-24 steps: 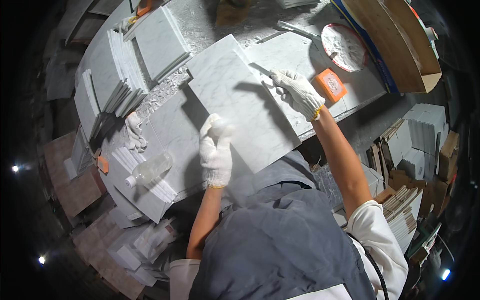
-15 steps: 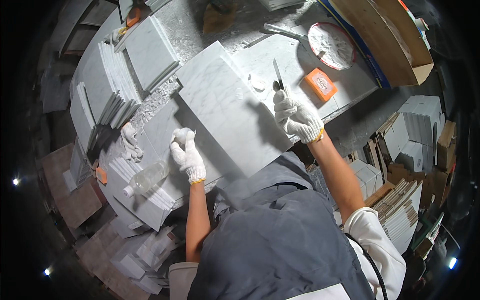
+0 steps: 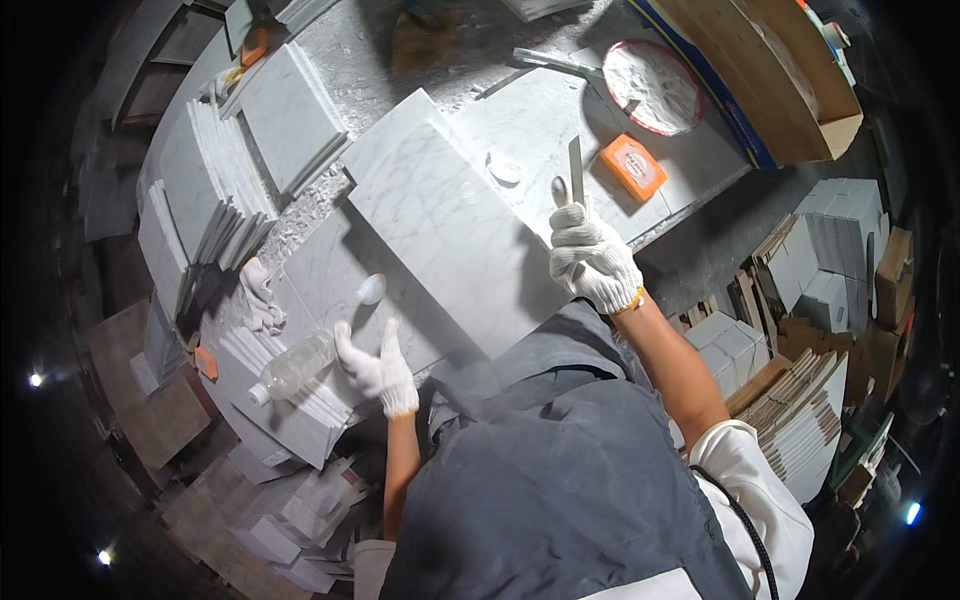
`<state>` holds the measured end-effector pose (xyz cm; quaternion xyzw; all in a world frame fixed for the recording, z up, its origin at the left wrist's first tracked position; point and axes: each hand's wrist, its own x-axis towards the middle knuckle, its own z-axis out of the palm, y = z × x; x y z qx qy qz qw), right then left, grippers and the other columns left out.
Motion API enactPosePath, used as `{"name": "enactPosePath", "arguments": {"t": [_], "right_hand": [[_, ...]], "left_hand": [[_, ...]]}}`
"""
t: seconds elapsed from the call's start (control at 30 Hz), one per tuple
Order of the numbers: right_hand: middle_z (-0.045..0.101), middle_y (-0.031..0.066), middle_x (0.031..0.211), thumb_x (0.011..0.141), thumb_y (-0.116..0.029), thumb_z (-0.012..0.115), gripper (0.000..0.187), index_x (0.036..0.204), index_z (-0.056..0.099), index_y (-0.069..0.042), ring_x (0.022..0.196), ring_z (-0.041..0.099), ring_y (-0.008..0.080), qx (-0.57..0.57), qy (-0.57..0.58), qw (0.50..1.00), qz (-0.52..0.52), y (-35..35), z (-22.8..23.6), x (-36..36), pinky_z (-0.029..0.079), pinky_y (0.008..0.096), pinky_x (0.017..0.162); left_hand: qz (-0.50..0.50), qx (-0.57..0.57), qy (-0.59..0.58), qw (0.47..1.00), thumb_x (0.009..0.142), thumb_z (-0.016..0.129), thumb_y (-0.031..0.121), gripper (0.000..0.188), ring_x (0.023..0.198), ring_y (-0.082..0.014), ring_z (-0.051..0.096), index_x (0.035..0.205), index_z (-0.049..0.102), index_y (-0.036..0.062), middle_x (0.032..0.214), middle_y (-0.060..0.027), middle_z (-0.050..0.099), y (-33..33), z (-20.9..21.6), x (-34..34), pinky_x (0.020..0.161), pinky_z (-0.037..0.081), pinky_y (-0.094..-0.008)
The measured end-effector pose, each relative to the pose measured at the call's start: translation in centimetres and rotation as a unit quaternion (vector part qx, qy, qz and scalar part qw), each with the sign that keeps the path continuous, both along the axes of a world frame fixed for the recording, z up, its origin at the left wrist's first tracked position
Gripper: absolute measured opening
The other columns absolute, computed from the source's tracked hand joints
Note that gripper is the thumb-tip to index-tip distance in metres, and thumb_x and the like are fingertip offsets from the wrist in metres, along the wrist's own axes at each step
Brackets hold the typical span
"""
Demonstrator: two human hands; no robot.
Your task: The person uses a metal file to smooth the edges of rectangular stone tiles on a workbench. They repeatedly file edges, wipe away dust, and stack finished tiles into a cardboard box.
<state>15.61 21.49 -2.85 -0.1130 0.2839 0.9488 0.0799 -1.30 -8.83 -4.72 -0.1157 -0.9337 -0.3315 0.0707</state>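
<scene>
Near the right hand [image 3: 597,262], an orange block [image 3: 633,168]

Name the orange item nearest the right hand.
The labelled orange block at right; the upper-left orange item and lower-left orange item lie farther away.

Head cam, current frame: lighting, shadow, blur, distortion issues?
Head view: picture rim nearly black, with a glaring light at lower right; head view: dark shadow along the left side of the marble slab; head view: left hand looks slightly soft; head view: cardboard box edges bow.
</scene>
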Motion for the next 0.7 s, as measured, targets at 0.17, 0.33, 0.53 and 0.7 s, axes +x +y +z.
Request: {"name": "enactPosePath", "arguments": {"t": [0.17, 0.33, 0.53, 0.7], "right_hand": [[0.055, -0.0005, 0.075, 0.108, -0.022, 0.051, 0.023, 0.095, 0.059, -0.004, 0.058, 0.051, 0.0054, 0.142, -0.098, 0.978, 0.118, 0.2, 1.6, -0.3, 0.042, 0.0205, 0.048], [0.059, -0.0036, 0.082, 0.099, -0.029, 0.070, 0.025, 0.106, 0.065, -0.006, 0.065, 0.057, 0.0059, 0.580, -0.195, 0.765, 0.201, -1.1, 3.9, -1.6, 0.046, 0.0213, 0.058], [0.063, -0.0020, 0.076, 0.095, -0.033, 0.075, 0.028, 0.098, 0.069, -0.006, 0.066, 0.058, 0.0059, 0.686, -0.210, 0.657, 0.231, -2.3, 5.9, -1.5, 0.048, 0.0225, 0.060], [0.060, -0.0020, 0.068, 0.088, -0.038, 0.083, 0.035, 0.088, 0.068, -0.007, 0.057, 0.055, 0.0066, 0.733, -0.227, 0.568, 0.297, -1.2, 6.1, -0.4, 0.045, 0.0240, 0.052]], "left_hand": [[-0.190, 0.099, 0.081, 0.973, 0.086, 0.084, 0.017, 0.064, 0.124, -0.0303, 0.057, 0.137, 0.051, -0.0029, 0.132, -0.0172, 0.060, 2.8, 4.4, 3.3, 0.113, 0.043, -0.0439], [-0.260, 0.195, -0.198, 0.925, 0.093, 0.078, 0.033, 0.065, 0.123, -0.0288, 0.058, 0.140, 0.052, -0.0047, 0.133, -0.0181, 0.060, 11.5, 8.3, 4.2, 0.107, 0.046, -0.0401], [-0.210, 0.072, -0.328, 0.918, 0.094, 0.077, 0.029, 0.035, 0.087, -0.0138, 0.059, 0.109, 0.070, -0.0022, 0.101, -0.0058, 0.066, 14.3, 10.5, 3.3, 0.076, 0.048, -0.0344], [-0.172, 0.105, -0.334, 0.921, 0.097, 0.074, 0.021, 0.023, 0.069, -0.0098, 0.059, 0.105, 0.073, -0.0001, 0.089, -0.0030, 0.069, 13.3, 8.7, 3.3, 0.066, 0.047, -0.0262]]}}
